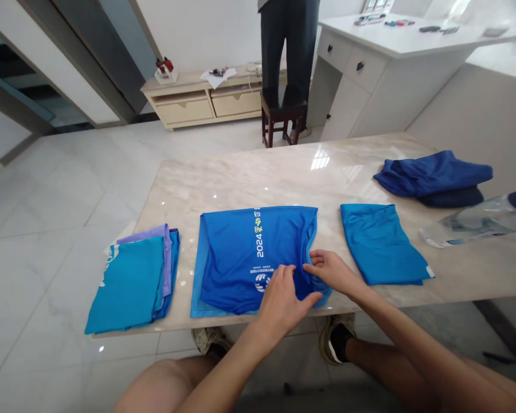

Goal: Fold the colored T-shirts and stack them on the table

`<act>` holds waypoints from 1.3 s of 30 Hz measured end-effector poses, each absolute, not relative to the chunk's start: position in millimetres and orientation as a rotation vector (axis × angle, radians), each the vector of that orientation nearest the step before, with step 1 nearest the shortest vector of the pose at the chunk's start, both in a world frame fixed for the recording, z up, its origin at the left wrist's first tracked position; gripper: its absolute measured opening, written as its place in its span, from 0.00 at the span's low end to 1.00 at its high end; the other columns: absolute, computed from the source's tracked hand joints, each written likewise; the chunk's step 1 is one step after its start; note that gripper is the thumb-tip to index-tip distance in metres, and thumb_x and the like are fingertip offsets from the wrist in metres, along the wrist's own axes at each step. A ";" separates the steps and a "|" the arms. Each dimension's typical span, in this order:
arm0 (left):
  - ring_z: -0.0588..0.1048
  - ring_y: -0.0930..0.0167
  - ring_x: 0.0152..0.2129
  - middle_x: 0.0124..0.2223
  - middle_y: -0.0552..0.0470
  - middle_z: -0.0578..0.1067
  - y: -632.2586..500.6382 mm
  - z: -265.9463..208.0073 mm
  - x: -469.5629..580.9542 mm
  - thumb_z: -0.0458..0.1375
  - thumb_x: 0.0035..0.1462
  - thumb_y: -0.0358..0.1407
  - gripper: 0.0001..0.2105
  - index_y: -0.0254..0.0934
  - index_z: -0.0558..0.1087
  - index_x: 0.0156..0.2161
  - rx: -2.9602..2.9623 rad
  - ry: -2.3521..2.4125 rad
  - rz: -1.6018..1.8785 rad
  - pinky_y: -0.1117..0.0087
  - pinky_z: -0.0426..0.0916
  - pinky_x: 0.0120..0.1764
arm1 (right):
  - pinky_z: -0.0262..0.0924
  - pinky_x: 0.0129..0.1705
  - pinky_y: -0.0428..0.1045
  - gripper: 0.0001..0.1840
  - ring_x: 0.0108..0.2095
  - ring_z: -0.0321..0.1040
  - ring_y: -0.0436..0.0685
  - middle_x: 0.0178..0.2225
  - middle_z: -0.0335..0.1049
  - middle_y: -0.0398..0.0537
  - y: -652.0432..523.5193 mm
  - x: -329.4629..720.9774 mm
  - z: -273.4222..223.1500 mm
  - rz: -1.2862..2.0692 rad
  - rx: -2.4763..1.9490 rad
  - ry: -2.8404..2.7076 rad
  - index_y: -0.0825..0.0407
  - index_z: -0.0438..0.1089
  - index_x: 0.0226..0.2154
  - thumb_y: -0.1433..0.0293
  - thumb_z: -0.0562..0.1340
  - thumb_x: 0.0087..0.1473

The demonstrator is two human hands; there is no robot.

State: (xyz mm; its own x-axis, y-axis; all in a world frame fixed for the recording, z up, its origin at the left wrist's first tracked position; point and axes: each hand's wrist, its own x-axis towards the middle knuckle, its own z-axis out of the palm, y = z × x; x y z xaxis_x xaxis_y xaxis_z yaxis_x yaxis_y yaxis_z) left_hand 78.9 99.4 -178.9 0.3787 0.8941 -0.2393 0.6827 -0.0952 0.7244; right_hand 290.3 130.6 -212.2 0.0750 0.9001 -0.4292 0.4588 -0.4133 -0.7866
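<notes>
A blue printed T-shirt (232, 252), partly folded, lies in front of me with white and yellow lettering and "2024" on it; a lighter blue layer shows along its left and lower edges. My left hand (286, 301) rests on its lower right part, fingers on the fabric and thumb spread apart. At the shirt's right edge, my right hand (331, 269) pinches the cloth between thumb and fingers. A teal folded garment (378, 244) lies to the right. On the left is a stack of folded garments (131, 281), teal on top with purple and blue beneath.
The marble-look table (241, 178) also bears a dark blue garment heap (434, 175) and a clear plastic bottle (477, 221) lying at right. Beyond stand a dark stool (284, 103), a person in dark trousers (290, 40), a low cabinet (184, 112) and a white desk (395, 40).
</notes>
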 end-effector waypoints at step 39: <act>0.70 0.68 0.30 0.28 0.56 0.69 71.2 -158.2 -42.7 0.54 0.69 0.34 0.13 0.41 0.67 0.29 1.115 1.398 0.420 0.67 0.58 0.35 | 0.63 0.32 0.52 0.10 0.30 0.75 0.61 0.29 0.77 0.48 194.9 146.2 -154.1 0.859 -1.885 -1.572 0.46 0.69 0.35 0.59 0.66 0.64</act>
